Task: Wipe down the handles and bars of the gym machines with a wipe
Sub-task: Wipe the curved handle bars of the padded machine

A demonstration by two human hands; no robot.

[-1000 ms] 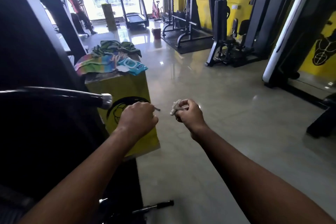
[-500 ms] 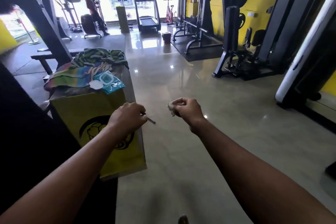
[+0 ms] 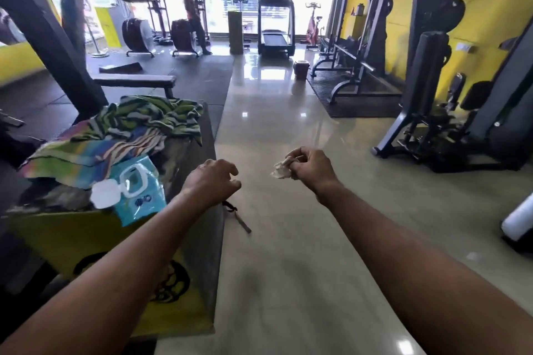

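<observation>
Two bare forearms are stretched forward over a shiny tiled floor (image 3: pixel 288 268). The left hand (image 3: pixel 212 181) is held knuckles up. Its grip is loosely curled with the fingertips spread apart, and nothing is seen between them. A thin dark stick (image 3: pixel 239 219) is seen just below the heel of that hand; whether it is touched by the hand cannot be told. The right hand (image 3: pixel 313 168) is raised at about the same height, well apart from any machine. A crumpled pale wipe (image 3: pixel 280 172) is pinched in its grip by curled fingers.

A yellow box (image 3: pixel 72 239) with a black emblem is placed beside the left forearm. On its top surface a teal wipe pack (image 3: pixel 141 196) is laid at the near edge with its white lid (image 3: pixel 105 195) flipped open. Striped towels (image 3: pixel 129 127) are heaped behind the pack.

Farther off, a flat black bench (image 3: pixel 135 81) is set on dark mats to the left. A black weight machine (image 3: pixel 429 101) is stood against the yellow wall on the right. At the far windows a treadmill (image 3: pixel 275 29) is placed, and a person (image 3: pixel 193 14) is seen on a trainer to its left.
</observation>
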